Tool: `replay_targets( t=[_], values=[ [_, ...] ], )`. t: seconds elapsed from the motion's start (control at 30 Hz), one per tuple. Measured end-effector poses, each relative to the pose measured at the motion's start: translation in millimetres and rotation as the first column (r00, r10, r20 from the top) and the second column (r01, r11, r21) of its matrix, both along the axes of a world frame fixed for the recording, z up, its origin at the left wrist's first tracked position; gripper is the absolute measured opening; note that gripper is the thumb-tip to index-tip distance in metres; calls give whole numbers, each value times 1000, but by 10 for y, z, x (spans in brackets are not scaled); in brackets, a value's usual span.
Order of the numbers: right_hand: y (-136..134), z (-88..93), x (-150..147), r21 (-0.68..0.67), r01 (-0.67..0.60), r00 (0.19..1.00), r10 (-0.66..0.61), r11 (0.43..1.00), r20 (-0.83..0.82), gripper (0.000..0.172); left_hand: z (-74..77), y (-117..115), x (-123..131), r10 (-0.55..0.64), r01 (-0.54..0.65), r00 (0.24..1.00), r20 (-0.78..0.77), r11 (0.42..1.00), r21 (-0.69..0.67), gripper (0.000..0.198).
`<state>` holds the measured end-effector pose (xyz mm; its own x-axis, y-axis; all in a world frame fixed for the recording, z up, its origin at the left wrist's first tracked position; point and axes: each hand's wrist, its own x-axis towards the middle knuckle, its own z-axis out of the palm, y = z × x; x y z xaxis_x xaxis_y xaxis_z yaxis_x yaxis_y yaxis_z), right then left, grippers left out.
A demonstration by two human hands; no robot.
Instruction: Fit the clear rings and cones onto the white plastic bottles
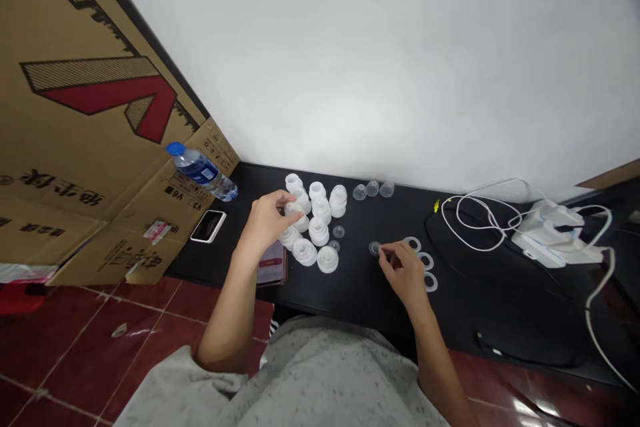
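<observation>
My left hand (267,219) reaches into a cluster of white bottle-top parts, its thumb and fingers closed around one white bottle top (296,221). Around it stand several similar tops, such as a translucent-centred one (327,259) at the front. My right hand (406,270) pinches the edge of a small clear disc (375,249) low over the black table. Just beyond and beside that hand lie white flat rings (426,261). Two more clear discs (339,231) lie between the hands, to the right of the cluster. Clear domed caps (373,189) line up near the wall.
A water bottle (203,172) leans by a large cardboard box (100,113) at left. A white phone-like device (208,226) lies near it, and a booklet (271,265) sits under my left forearm. White cables (480,199) and a power strip (550,233) occupy the right.
</observation>
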<state>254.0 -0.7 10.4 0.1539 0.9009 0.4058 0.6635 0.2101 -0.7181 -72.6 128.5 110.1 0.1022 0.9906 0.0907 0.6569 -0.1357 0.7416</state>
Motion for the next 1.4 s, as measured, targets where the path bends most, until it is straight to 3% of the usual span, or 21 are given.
replay_targets(
  t=[0.13,0.27,0.33,0.4,0.47,0.5,0.57,0.6,0.67,0.73,0.83,0.93,1.03,1.1,1.13,1.2,1.27,1.33,1.4],
  values=[
    [-15,30,-19,1,-11,999,11,1000,-53,13,17,20,-3,12,-13,1000,10,1000,20,32],
    [-56,44,-15,-53,-7,984,-2,999,-178,15,190,-102,25,87,-99,992,96,988,123,32],
    [-109,33,-2,-85,1,957,-25,996,-289,19,284,-322,97,147,-186,977,157,944,273,29],
    [-194,20,12,-114,-3,906,-46,993,-420,23,308,-668,218,180,-292,944,278,848,442,20],
    [-301,21,18,-163,-22,824,-75,986,-562,26,222,-1081,367,40,-266,928,370,767,584,8],
    [-356,31,17,-194,-38,763,-97,980,-639,27,137,-1283,447,-117,-137,923,366,790,598,12],
    [-456,69,8,-247,-87,603,-147,965,-784,28,-95,-1617,627,-413,224,847,335,848,480,21],
    [-496,94,0,-263,-116,516,-168,958,-840,28,-231,-1735,731,-471,340,811,346,862,377,25],
    [-551,138,-15,-272,-168,383,-192,947,-904,28,-505,-1857,963,-379,360,803,460,923,134,33],
    [-571,160,-28,-284,-205,347,-202,937,-916,29,-743,-1842,1198,-235,357,772,590,929,-98,48],
    [-539,154,-24,-315,-231,400,-205,921,-893,31,-958,-1665,1468,-200,442,679,706,880,-175,46],
    [-449,145,46,-354,-241,497,-198,904,-845,34,-1024,-1479,1611,-156,404,647,746,900,-163,34],
    [-336,147,196,-349,-118,744,-150,930,-651,33,-1055,-1391,1670,-96,356,644,759,915,-187,37],
    [-260,131,309,-256,73,920,-164,964,-357,25,-1099,-1387,1685,-57,339,634,771,917,-211,39],
    [-222,111,358,-192,167,962,-202,967,-181,20,-1129,-1396,1688,-36,328,627,778,918,-222,40],
    [-149,54,428,-107,293,951,-277,950,140,20,-1197,-1421,1691,2,313,610,793,918,-243,41],
    [-78,-11,456,-116,334,893,-275,936,356,27,-1259,-1437,1692,26,312,597,802,913,-262,43],
    [-15,-51,450,-161,308,867,-207,938,454,29,-1300,-1433,1696,30,317,592,806,910,-267,43],
    [32,-47,418,-175,252,882,-151,952,446,29,-1319,-1412,1701,23,297,591,806,923,-244,41]
  ],
)
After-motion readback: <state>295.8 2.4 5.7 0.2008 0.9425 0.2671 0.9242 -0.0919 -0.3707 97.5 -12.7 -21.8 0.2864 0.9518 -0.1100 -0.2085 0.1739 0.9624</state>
